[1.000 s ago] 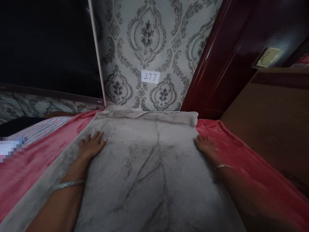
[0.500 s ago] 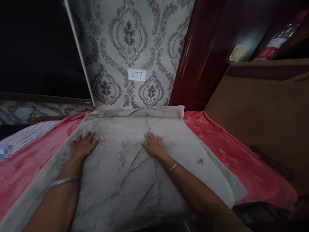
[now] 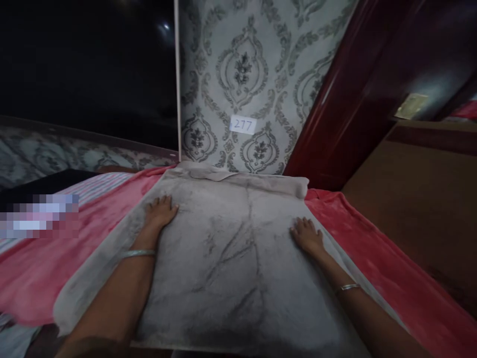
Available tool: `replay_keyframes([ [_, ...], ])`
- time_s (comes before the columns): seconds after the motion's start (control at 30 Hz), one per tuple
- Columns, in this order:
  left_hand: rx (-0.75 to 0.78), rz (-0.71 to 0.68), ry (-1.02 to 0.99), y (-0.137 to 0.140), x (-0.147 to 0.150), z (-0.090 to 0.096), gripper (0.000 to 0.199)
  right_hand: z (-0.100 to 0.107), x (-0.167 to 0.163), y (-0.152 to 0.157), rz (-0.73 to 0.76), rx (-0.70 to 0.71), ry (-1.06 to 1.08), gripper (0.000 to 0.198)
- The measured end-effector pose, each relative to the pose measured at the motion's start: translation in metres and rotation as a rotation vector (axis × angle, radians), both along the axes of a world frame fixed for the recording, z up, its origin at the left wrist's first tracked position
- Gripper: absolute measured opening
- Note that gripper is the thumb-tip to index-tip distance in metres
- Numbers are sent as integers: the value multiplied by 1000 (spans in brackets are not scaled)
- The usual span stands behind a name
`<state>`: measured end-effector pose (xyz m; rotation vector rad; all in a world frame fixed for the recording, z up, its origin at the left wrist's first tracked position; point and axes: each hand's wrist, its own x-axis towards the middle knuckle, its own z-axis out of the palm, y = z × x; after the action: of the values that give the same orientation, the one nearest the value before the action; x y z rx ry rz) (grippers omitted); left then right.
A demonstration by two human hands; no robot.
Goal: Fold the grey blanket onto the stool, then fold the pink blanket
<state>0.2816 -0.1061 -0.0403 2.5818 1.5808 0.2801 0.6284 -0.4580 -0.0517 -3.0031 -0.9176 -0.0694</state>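
Grey plush blanket (image 3: pixel 290 288) lies spread across the middle, rolled over at its far edge, with a red plush blanket (image 3: pixel 376 253) showing on both sides; I judge that uneven pressing could drag it askew or bunch it into creases. At right I see a brown cardboard-like box (image 3: pixel 413 214), its contents hidden from me. My left hand (image 3: pixel 160 213) and right hand (image 3: pixel 307 235) rest flat on the grey, fingers spread, gripping nothing.
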Motion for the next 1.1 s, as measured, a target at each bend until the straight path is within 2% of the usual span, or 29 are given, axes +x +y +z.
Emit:
replay_keyframes([
  [0.13,-4,19,-30,-4,-1,-1,63,4,-70,96,428,124,35,62],
  [0.23,5,63,-76,-2,-3,-3,61,6,-129,166,675,183,115,63],
  [0.37,-1,115,-216,4,-6,-6,61,8,-182,237,860,207,214,61],
  [0.53,54,132,-342,13,-7,-15,61,7,-207,304,1033,199,271,60],
  [0.67,39,145,-295,15,-6,-21,64,6,-199,346,1049,167,230,60],
  [0.83,6,146,-253,13,-5,-19,64,6,-150,368,880,95,146,62],
  [0.97,-30,138,-212,11,-7,-14,65,2,-93,349,743,78,127,63],
  [1.1,-16,125,-190,15,-8,-13,64,-3,-35,302,598,47,99,62],
])
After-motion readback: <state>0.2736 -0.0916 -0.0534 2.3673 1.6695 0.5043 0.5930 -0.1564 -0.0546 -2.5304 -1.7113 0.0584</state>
